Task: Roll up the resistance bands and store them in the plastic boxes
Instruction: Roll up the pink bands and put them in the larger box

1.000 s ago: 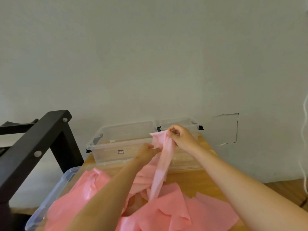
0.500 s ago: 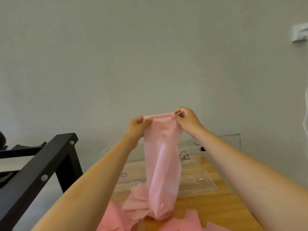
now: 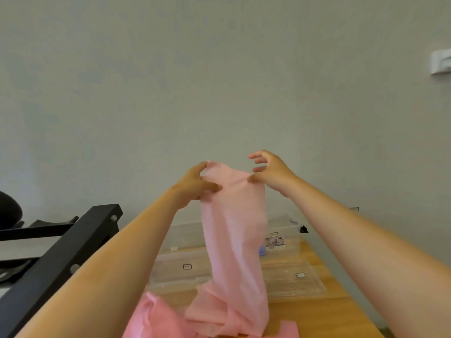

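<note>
Pink pile (image 3: pixel 156 318): lying nearest me on the table (image 3: pixel 317 315).
Resistance band (image 3: pixel 234 240): hanging from my hands, its tail trailing onto the pile.
Left hand (image 3: pixel 195 184): gripping its top corner.
Right hand (image 3: pixel 271 172): thumb touching the other corner, fingers spreading; pinching or not, I cannot tell.
Plastic boxes (image 3: pixel 286 228): sitting beyond.

Black metal frame (image 3: pixel 61 259) beside wooden table (image 3: pixel 324 311), white wall fixture (image 3: pixel 440 61).
</note>
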Motion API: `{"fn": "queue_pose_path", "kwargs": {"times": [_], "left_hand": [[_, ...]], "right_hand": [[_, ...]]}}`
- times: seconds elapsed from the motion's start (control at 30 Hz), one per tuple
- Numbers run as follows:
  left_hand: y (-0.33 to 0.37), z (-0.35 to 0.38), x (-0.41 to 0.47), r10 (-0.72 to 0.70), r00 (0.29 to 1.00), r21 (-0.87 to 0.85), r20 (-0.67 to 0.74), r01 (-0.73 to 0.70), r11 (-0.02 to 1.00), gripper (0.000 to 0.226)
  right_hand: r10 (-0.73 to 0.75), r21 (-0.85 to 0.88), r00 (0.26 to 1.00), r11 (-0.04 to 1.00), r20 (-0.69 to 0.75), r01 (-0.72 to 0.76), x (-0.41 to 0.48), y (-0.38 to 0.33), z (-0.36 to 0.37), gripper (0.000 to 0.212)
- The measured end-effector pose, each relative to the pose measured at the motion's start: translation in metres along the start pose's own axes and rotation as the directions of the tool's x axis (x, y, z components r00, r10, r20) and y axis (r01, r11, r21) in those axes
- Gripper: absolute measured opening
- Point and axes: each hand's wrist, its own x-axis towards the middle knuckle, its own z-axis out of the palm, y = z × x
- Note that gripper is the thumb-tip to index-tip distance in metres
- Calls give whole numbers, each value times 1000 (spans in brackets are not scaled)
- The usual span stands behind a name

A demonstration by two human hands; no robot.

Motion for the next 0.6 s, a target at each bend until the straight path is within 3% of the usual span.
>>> {"fn": "queue_pose_path", "kwargs": {"times": [0.1, 0.2, 0.27, 0.33, 0.43, 0.53, 0.6], "left_hand": [[0, -7, 1, 16, 990, -59, -143, -25, 998, 38], [-7, -7, 0, 7, 971, -17, -239, -11, 1000, 46], [-28, 1, -5, -76, 964, 47, -256, 91, 995, 41], [-60, 11, -13, -223, 951, 89, -215, 246, 965, 73], [-109, 28, -40, -342, 935, 440, -97, 349, 827, 91], [-151, 44, -72, -402, 915, 695, 37, 265, 668, 65], [-174, 53, -87, -421, 891, 665, 170, 212, 716, 30]], "right_hand": [[-69, -8, 985, 998, -158, 68, 5, -7, 1, 43], [-126, -111, 979, 988, -159, 109, 4, -4, 10, 32], [-81, -182, 995, 981, -64, 68, -4, 13, 20, 29], [49, -270, 993, 963, 111, -18, -20, 37, 34, 36], [287, -530, 884, 846, 368, -55, -56, 78, 63, 57], [420, -631, 749, 776, 512, -4, -97, 120, 91, 54], [470, -603, 682, 796, 560, -54, -120, 139, 101, 39]]}}
